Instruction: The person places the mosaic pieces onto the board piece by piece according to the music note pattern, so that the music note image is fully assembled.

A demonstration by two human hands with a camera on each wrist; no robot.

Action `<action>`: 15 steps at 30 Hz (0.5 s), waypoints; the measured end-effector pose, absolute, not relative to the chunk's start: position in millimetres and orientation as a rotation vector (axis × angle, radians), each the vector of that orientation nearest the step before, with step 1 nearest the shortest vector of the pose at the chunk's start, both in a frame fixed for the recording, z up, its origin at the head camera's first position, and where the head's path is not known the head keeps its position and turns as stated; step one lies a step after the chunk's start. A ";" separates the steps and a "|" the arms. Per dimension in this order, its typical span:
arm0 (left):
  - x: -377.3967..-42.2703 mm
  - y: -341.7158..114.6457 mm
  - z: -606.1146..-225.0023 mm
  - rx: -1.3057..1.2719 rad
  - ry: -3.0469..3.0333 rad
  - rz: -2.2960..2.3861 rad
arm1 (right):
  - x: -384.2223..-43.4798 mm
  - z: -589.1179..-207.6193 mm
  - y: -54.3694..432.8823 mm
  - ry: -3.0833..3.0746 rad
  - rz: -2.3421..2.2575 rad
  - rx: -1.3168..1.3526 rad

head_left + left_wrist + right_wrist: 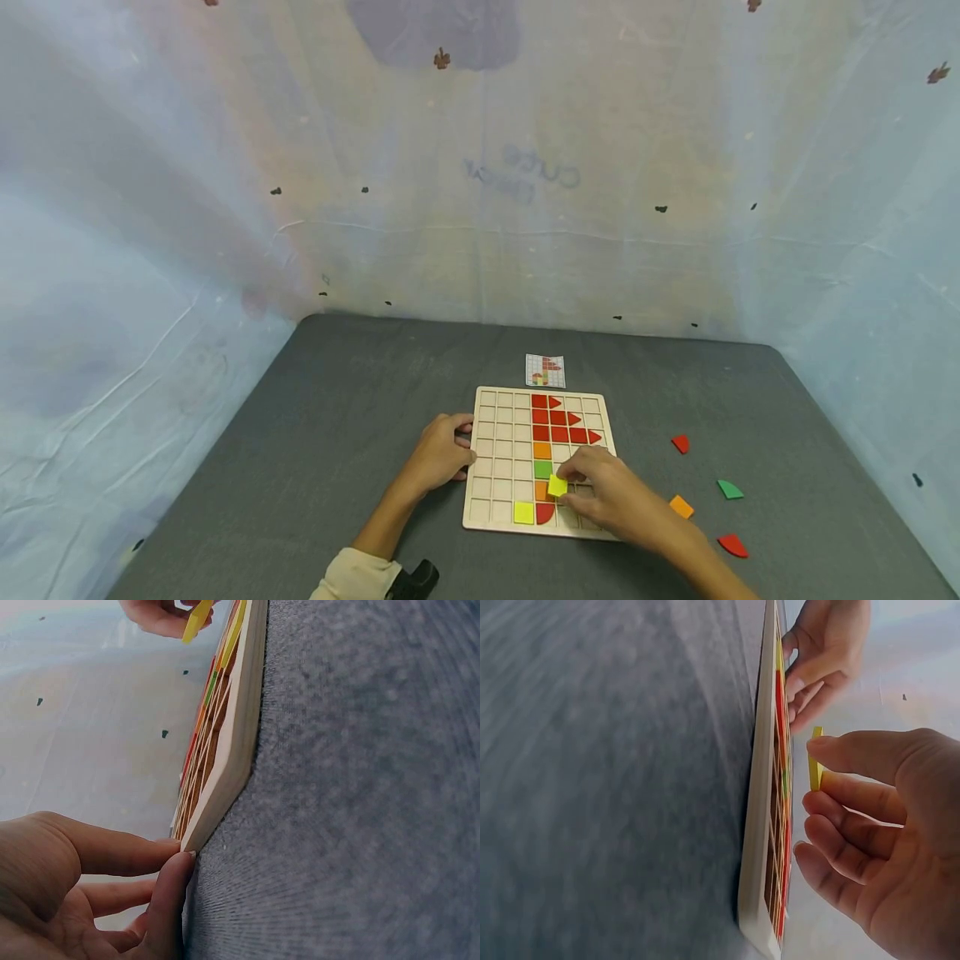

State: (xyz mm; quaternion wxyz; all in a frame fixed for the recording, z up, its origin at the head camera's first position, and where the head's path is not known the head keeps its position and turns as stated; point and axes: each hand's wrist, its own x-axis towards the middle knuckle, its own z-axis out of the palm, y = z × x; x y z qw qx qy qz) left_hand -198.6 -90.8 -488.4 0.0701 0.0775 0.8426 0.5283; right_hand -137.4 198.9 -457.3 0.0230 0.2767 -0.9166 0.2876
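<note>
A square wooden grid board (495,442) lies on the dark table with coloured tiles in some cells. At its left edge, my left hand (438,450) grips the rim with thumb and finger; the left wrist view shows the fingertips (184,855) against the board's side. My right hand (611,492) pinches a yellow square tile (557,486) above the lower part of the board. In the right wrist view that yellow tile (816,759) stands on edge between thumb and finger, apart from the board. Below it sit another yellow square (523,512) and a red quarter-round (544,512).
Behind the board lies a small printed pattern card (545,371). Loose pieces are on the table to the right: a green quarter-round (729,489), an orange square (681,506) and two red pieces, one (732,546) nearer me. A pale sheet (480,167) hangs behind the table.
</note>
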 end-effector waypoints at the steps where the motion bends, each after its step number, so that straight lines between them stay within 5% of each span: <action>1: -198.6 -90.9 -488.1 0.232 2.533 1.592 | -137.6 -457.3 197.0 -2.837 0.884 0.867; 15: -198.3 -90.2 -486.8 0.238 2.536 1.582 | -142.6 -464.2 167.4 -2.772 0.720 0.953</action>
